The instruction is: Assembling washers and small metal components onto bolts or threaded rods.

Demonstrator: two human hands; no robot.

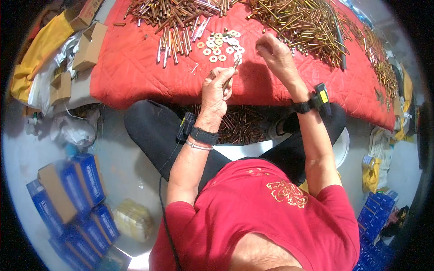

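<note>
My left hand [217,88] is closed around a slim metal bolt [236,64], which points up and away over the red quilted cloth [149,83]. Just beyond the bolt lie several flat round washers [218,45], loosely scattered. My right hand [273,50] hovers to the right of the washers with its fingers curled together; whatever is in them, if anything, is hidden. Behind the right hand spreads a large heap of brass-coloured bolts [298,22]. A second heap of copper-coloured and silvery metal rods [169,20] lies at the far left.
Under the table edge, between my knees, is another pile of metal rods [242,126]. Blue boxes [74,189] are stacked at the lower left, and more blue boxes [377,214] at the lower right. Open cardboard boxes [90,47] stand beside the table's left end.
</note>
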